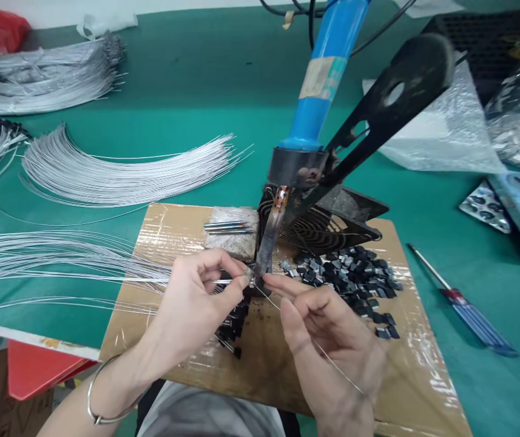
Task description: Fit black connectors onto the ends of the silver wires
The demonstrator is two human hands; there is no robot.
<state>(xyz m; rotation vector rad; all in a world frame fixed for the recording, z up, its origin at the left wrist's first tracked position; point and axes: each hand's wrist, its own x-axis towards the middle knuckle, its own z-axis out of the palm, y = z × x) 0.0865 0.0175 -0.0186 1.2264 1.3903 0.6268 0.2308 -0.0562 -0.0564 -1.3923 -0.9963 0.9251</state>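
My left hand [196, 309] pinches the end of a thin white wire [222, 281] between thumb and index finger, close under the tip of a soldering iron [267, 243]. The iron has a blue handle [327, 67] and points down, held in a black metal stand arm [391, 103]. My right hand [332, 346] is closed around a thin strand of solder [337, 367], which slants across the palm up to the iron's tip. The joint at the tip is partly hidden by my fingertips. Beneath my left hand lie wires with small black ends [235, 331].
A cardboard sheet [260, 364] carries a pile of small black parts [351, 279], a black fan [323, 227] and a worn pad [236, 240] with metal pins. Bundles of white wire [123, 173] lie left. At right are a screwdriver [464, 309] and plastic bags [446, 127].
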